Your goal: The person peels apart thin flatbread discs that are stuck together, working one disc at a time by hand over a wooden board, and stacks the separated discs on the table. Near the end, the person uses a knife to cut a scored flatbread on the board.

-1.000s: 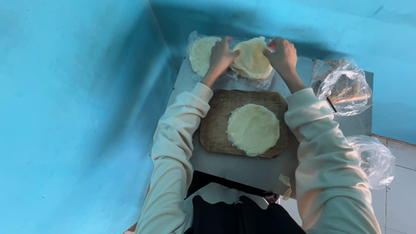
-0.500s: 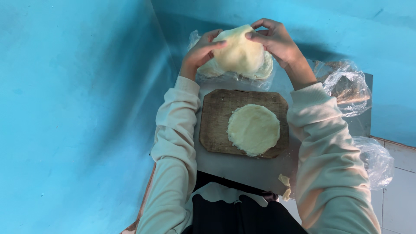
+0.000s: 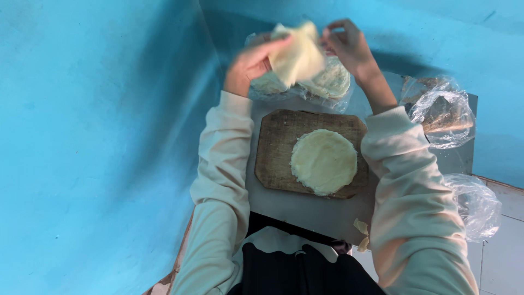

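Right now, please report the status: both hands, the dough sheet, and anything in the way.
Left hand and right hand both grip the raised dough sheet. Stack in plastic below. Round dough on wooden board. Nothing between.

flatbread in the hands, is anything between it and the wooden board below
Only partly. The flatbread is held up by the left hand and right hand. The wooden board already carries a round dough disc on its right side; its left part is bare.

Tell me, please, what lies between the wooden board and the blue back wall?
In the head view, a clear bag of flat dough rounds lies there; above it both hands, left and right, hold one round.
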